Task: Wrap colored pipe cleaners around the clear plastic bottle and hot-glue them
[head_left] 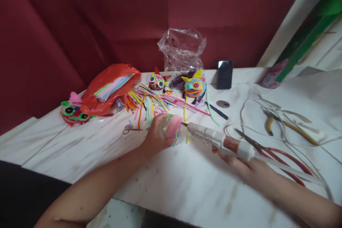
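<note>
My left hand is closed around a small round craft piece wound with pink pipe cleaner, held just above the white table. A white hot glue gun is gripped in my right hand, its nozzle touching the pink piece's right side. Loose pipe cleaners in many colours lie just behind my left hand.
Three finished pipe-cleaner faces sit behind: red, pink, blue. An orange bag, clear bag, phone, small scissors, red-handled scissors, pliers and white cord surround them.
</note>
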A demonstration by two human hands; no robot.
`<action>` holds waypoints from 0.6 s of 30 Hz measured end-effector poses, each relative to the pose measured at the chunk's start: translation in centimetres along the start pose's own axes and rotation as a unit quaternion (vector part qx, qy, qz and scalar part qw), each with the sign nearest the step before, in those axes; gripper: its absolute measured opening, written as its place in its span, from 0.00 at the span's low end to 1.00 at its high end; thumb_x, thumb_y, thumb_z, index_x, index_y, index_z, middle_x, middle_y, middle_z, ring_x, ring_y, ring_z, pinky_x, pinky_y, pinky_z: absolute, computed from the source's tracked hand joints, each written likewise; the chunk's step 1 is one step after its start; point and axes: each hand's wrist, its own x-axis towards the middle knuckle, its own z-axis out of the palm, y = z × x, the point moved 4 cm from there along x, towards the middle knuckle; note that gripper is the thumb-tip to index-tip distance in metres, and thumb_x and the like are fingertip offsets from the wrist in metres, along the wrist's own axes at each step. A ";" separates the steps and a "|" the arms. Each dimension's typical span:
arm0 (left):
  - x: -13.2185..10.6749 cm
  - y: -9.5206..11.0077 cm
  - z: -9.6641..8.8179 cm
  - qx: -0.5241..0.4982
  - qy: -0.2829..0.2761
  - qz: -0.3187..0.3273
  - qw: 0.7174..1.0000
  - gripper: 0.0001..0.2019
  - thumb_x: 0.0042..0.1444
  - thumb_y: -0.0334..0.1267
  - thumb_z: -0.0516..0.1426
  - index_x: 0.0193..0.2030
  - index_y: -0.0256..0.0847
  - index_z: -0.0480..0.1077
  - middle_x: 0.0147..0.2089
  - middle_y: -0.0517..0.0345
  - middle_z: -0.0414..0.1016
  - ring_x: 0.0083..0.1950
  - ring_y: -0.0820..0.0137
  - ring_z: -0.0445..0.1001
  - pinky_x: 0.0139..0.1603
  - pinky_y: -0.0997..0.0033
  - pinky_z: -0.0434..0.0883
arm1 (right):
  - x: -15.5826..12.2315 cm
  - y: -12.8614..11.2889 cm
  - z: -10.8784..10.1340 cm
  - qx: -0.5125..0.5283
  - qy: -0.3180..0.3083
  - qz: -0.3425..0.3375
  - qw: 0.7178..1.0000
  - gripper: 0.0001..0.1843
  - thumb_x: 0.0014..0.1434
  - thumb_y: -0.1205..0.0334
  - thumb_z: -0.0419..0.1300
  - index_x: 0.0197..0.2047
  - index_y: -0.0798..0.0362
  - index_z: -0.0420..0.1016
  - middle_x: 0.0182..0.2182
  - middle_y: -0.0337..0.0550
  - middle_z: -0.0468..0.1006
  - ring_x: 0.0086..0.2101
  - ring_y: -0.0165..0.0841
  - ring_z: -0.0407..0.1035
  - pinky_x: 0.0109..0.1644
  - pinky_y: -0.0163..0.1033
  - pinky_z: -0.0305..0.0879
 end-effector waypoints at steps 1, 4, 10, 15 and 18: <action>-0.1 0.1 0.0 0.000 0.004 0.007 1.000 0.38 0.39 0.42 0.68 0.58 0.43 0.59 0.59 0.46 0.64 0.62 0.49 0.65 0.62 0.46 0.64 | 0.2 0.4 -0.2 -0.004 0.022 0.002 1.000 0.12 0.58 0.48 0.54 0.35 0.46 0.74 0.30 0.43 0.81 0.31 0.39 0.75 0.30 0.38 0.71; -0.3 0.6 0.2 -0.005 -0.005 0.031 0.999 0.37 0.39 0.42 0.67 0.58 0.43 0.59 0.59 0.47 0.63 0.61 0.46 0.64 0.62 0.45 0.64 | 1.2 2.0 -1.5 -0.034 0.112 0.026 0.993 0.15 0.56 0.45 0.54 0.36 0.47 0.72 0.31 0.45 0.81 0.30 0.41 0.75 0.33 0.40 0.71; -1.2 2.0 0.7 0.029 -0.043 0.131 0.990 0.38 0.40 0.37 0.67 0.59 0.47 0.57 0.61 0.46 0.59 0.64 0.49 0.60 0.65 0.43 0.59 | 4.1 7.3 -5.7 -0.293 0.089 0.136 0.942 0.13 0.60 0.51 0.47 0.36 0.49 0.66 0.37 0.54 0.78 0.34 0.45 0.74 0.35 0.44 0.66; -2.2 3.1 1.1 0.085 -0.061 0.235 0.966 0.43 0.39 0.36 0.66 0.62 0.47 0.53 0.61 0.44 0.57 0.65 0.49 0.59 0.65 0.44 0.60 | 4.9 12.1 -7.6 -0.423 0.033 0.193 0.885 0.09 0.55 0.53 0.54 0.28 0.47 0.60 0.33 0.59 0.77 0.37 0.49 0.74 0.37 0.47 0.65; -2.6 3.7 1.3 0.119 -0.068 0.289 0.947 0.44 0.40 0.36 0.65 0.64 0.47 0.51 0.61 0.43 0.56 0.65 0.50 0.59 0.64 0.45 0.62 | 5.0 14.4 -7.3 -0.436 0.025 0.185 0.880 0.13 0.54 0.48 0.55 0.25 0.46 0.62 0.30 0.59 0.78 0.32 0.50 0.75 0.33 0.48 0.65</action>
